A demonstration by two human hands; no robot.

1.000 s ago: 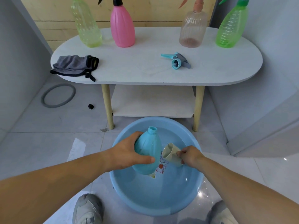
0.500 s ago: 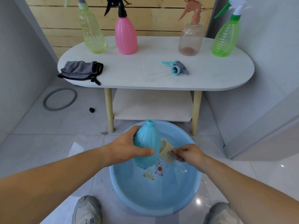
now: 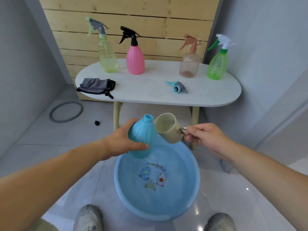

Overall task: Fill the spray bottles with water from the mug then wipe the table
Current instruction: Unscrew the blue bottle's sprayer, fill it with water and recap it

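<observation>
My left hand (image 3: 124, 141) grips a capless light-blue spray bottle (image 3: 143, 135), tilted slightly, above a blue basin (image 3: 195, 189) of water on the floor. My right hand (image 3: 202, 136) pinches the handle of a beige mug (image 3: 168, 129), held just right of the bottle's open neck with water inside. The bottle's blue trigger head (image 3: 176, 87) lies on the white oval table (image 3: 150, 94). A grey cloth (image 3: 95, 85) lies at the table's left end.
Along the table's back stand several capped spray bottles: yellow-green (image 3: 106, 59), pink (image 3: 135, 59), peach (image 3: 190, 64), green (image 3: 217, 65). A grey ring (image 3: 66, 111) and a small black cap (image 3: 97, 123) lie on the floor. My shoes flank the basin.
My right hand has lifted the mug out of the basin up beside the bottle's neck. My left hand has raised the bottle a little. The view has tilted upward.
</observation>
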